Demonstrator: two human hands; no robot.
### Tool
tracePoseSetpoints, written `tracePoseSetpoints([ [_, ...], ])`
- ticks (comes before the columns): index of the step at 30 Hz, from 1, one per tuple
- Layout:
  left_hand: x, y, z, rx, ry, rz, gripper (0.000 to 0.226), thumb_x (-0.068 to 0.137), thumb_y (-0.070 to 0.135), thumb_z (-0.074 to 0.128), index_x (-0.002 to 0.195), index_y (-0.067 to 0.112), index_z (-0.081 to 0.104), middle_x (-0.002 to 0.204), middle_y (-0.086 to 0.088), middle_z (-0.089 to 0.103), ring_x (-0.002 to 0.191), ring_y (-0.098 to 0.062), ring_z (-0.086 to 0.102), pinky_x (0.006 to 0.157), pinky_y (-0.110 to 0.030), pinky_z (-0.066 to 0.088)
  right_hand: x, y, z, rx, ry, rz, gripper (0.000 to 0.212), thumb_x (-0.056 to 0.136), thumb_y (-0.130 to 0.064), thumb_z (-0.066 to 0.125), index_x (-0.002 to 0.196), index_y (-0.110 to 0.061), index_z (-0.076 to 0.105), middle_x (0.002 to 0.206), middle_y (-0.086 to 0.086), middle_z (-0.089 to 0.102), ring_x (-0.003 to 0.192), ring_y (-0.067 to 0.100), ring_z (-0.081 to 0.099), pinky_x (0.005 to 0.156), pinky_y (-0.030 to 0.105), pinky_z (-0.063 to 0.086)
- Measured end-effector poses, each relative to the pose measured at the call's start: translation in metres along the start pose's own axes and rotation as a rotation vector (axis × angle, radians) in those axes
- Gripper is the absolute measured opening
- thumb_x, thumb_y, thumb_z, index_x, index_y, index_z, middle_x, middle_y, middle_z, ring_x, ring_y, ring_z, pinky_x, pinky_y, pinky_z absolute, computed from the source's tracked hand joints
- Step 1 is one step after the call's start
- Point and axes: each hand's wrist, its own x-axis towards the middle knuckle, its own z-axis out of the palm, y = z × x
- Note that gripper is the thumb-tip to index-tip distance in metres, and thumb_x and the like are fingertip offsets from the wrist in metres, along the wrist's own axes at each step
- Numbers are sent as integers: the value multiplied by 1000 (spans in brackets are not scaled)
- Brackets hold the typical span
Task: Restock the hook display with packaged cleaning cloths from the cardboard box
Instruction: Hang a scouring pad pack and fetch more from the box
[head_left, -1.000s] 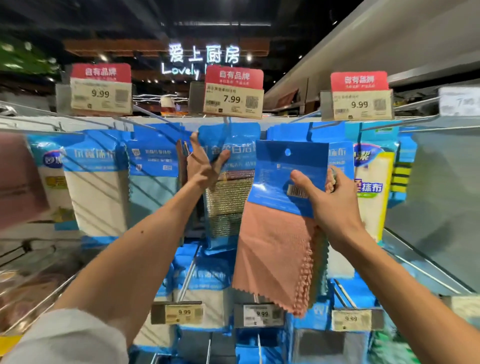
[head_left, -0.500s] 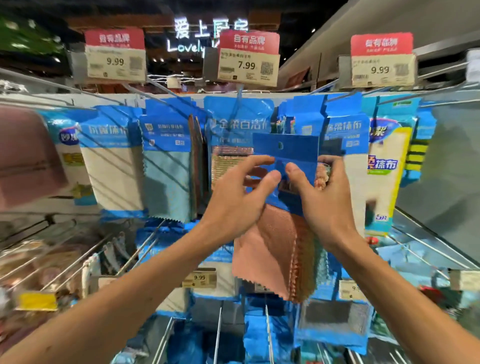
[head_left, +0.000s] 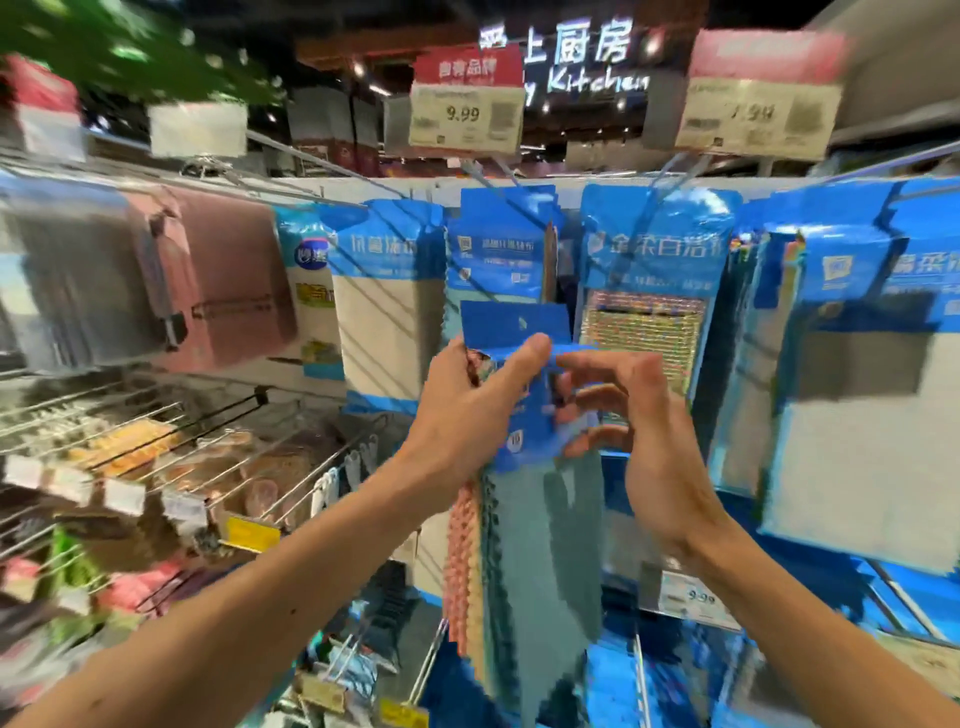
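Note:
A pack of cleaning cloths with a blue card header, teal cloth in front and pink cloth edges at its left, hangs in front of the hook display. My left hand grips the header from the left, thumb across the card. My right hand is at the header's right side, fingers curled toward it; whether they pinch the card is blurred. The header's hang hole sits just above my thumb. Behind it, blue-carded cloth packs hang on a hook under the 9.99 tag. The cardboard box is out of view.
More hooked packs fill the display: a gold mesh scourer pack, white cloth packs and large packs at the right. Pink towels hang at the left. Wire hooks with price tags jut out lower left.
The view has swung left. The pack has been turned, so the teal cloth now faces me instead of the pink, and my left hand has taken a grip on the header.

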Motion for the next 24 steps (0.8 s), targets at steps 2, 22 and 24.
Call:
tracePoseSetpoints([
  [2, 10, 0, -17, -72, 6, -73, 54, 77, 54, 72, 109, 11, 67, 102, -20, 72, 95, -29, 71, 82, -57, 57, 21, 1, 9, -147, 195, -94, 47, 85, -70, 53, 97, -26, 61, 91, -5, 65, 81, 13, 61, 70, 21, 50],
  [22, 144, 0, -98, 163, -26, 597, 34, 99, 32, 52, 134, 30, 55, 111, 0, 59, 92, -17, 57, 86, -32, 50, 122, -16, 78, -117, 326, -89, 17, 85, -35, 67, 88, -18, 70, 78, 4, 73, 74, 16, 70, 63, 37, 60],
  [24, 146, 3, -98, 172, -29, 676, 42, 101, 30, 51, 142, 37, 44, 117, -9, 57, 91, -21, 54, 85, -31, 49, 122, -20, 79, -130, 316, -127, 22, 80, -39, 66, 89, -20, 68, 75, -4, 71, 72, 12, 70, 61, 29, 57],
])
